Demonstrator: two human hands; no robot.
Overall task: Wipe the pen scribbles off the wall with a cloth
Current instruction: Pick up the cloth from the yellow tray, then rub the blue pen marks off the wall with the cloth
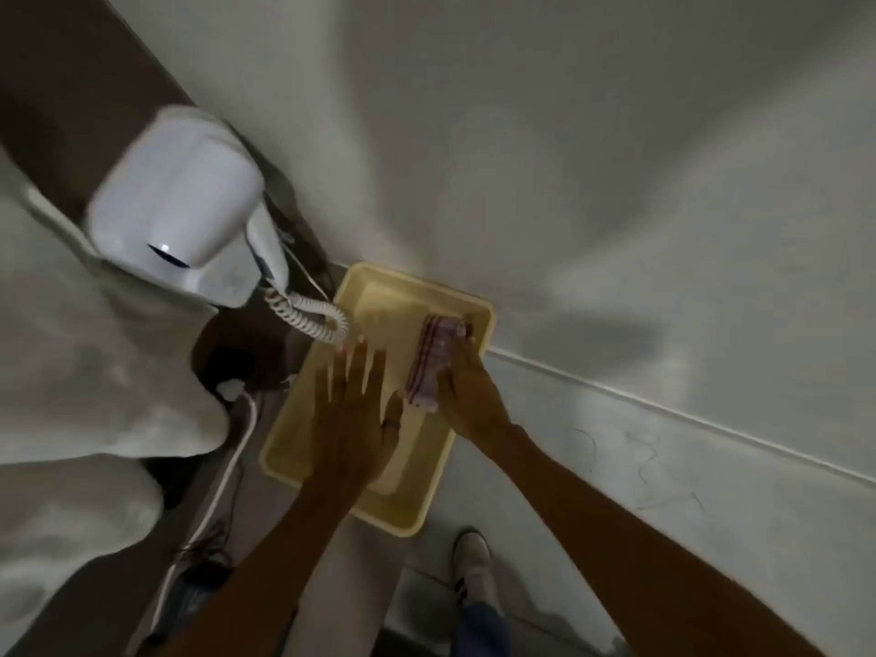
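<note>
On the right of the view, a pale wall [592,182], filling most of the frame, blurred in broad streaks; a raised white trim line [663,410] crossing it diagonally; below that line, faint dark pen scribbles [640,462], thin and hard to read, their full extent uncertain; at left, a rumpled whitish fabric [71,372], its edges cut off by the frame; a white wall-mounted hair dryer [185,201], smeared by motion, with a coiled cord [308,317] hanging to the tray's near corner; a yellow rectangular tray [474,305], its middle hidden by the hands, what it stands on not discernible; the left hand [353,419], flat and palm down over the tray, fingers spread apart, whether touching the tray floor unclear; the right hand [467,391], at the tray's right side, fingers closed over one edge of the cloth, fingertips mostly hidden; the cloth [431,362], folded, pale with red stripes, lying inside the tray, well apart from the scribbles; a white plug and cable [237,391] trailing down, its lower end lost in shadow; a white shoe [474,561] on the floor, partly blurred.
</note>
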